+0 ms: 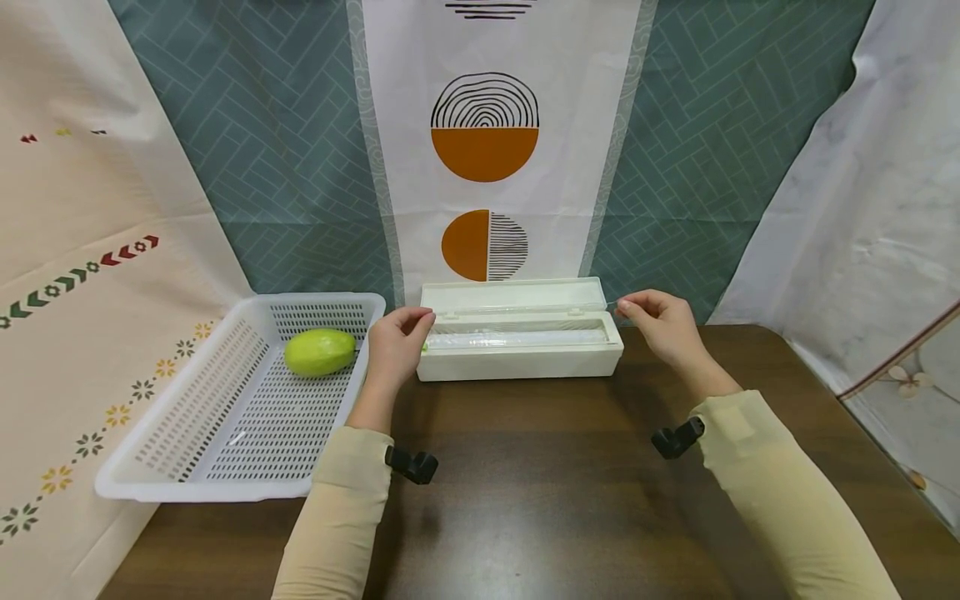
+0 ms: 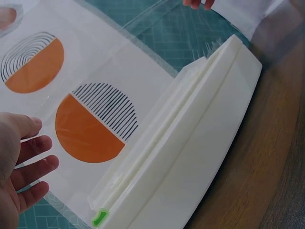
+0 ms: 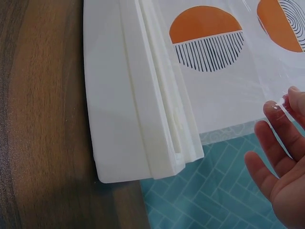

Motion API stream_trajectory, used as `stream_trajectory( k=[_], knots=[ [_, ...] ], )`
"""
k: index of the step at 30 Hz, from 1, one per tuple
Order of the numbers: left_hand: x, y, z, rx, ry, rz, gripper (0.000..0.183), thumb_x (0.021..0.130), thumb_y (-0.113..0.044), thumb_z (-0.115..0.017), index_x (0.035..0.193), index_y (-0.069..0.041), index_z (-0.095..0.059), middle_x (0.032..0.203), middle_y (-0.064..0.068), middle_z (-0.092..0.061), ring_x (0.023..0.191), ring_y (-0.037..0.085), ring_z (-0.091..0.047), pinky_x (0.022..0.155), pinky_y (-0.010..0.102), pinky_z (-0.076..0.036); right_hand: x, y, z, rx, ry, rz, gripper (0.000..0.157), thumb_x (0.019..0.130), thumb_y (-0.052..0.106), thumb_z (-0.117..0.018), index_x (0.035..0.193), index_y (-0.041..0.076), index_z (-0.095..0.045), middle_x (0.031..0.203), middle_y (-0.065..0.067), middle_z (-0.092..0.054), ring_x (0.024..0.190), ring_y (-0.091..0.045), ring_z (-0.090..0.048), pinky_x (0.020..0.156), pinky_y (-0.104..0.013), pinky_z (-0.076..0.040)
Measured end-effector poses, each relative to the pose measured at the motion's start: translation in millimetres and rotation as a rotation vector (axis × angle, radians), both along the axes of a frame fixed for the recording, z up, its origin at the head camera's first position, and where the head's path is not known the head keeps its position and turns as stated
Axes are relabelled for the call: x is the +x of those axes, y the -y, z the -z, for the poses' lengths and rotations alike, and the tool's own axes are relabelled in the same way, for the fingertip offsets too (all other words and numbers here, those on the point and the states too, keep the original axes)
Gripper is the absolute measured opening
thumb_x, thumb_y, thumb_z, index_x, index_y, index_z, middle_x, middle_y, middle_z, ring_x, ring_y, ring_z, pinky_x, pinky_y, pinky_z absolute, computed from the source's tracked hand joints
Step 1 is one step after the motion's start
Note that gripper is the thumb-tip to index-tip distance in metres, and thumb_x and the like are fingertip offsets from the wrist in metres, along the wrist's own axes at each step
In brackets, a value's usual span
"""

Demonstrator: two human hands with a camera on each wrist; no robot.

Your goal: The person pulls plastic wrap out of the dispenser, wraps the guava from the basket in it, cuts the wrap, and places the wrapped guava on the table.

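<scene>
A long white cling film box (image 1: 520,364) stands at the back of the table, its lid (image 1: 517,293) raised. Inside lies a roll of clear cling film (image 1: 517,338). At the box's left end my left hand (image 1: 396,346) pinches the film's edge between thumb and forefinger. My right hand (image 1: 663,329) pinches the film just beyond the right end. In the right wrist view, clear film (image 3: 281,102) shows at the thumb and forefinger, with the other fingers spread. The left wrist view shows a green piece (image 2: 100,218) at one end of the box.
On the left a white perforated basket (image 1: 225,492) holds a shiny yellow-green fruit (image 1: 320,352), close beside my left forearm. The brown wooden table (image 1: 525,483) extends in front of the box. Patterned cloth (image 1: 487,196) hangs right behind it.
</scene>
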State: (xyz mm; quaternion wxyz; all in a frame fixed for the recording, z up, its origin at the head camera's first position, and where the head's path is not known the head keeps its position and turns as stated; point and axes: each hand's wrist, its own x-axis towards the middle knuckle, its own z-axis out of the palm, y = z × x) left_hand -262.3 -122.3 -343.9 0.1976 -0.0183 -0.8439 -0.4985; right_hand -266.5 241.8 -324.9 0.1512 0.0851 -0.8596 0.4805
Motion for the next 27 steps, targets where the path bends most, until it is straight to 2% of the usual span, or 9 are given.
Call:
stream_trajectory(
  k=[6,15,27],
  knots=[
    [1.4,0.1,-1.3,0.008,0.007,0.001,0.023,0.091,-0.023,-0.064,0.104,-0.005,-0.070,0.099,0.013,-0.069,0.088,0.024,-0.060,0.079,0.032,-0.049,-2.5,-2.8,3.1,0.010,-0.003,-0.001,0.028,0.093,0.022,-0.061,0.104,-0.003,-0.067,0.086,0.007,-0.070,0.080,0.005,-0.060,0.067,-0.010,-0.045],
    [3.9,0.9,-3.7,0.018,-0.017,0.021,0.022,0.090,-0.022,-0.065,0.103,-0.005,-0.071,0.098,0.013,-0.070,0.088,0.023,-0.062,0.077,0.031,-0.049,-7.5,-8.2,9.1,0.024,-0.040,-0.004,0.034,0.093,0.031,-0.060,0.104,0.000,-0.067,0.078,0.027,-0.061,0.080,0.008,-0.058,0.067,-0.013,-0.045],
    [4.2,2.5,-5.8,0.015,-0.033,0.038,0.023,0.090,-0.022,-0.064,0.104,-0.004,-0.071,0.099,0.013,-0.070,0.088,0.023,-0.062,0.077,0.032,-0.049,-7.2,-8.7,7.1,0.014,-0.043,-0.007,0.034,0.093,0.029,-0.060,0.104,-0.002,-0.067,0.078,0.028,-0.060,0.081,0.007,-0.058,0.068,-0.012,-0.044]
  ],
)
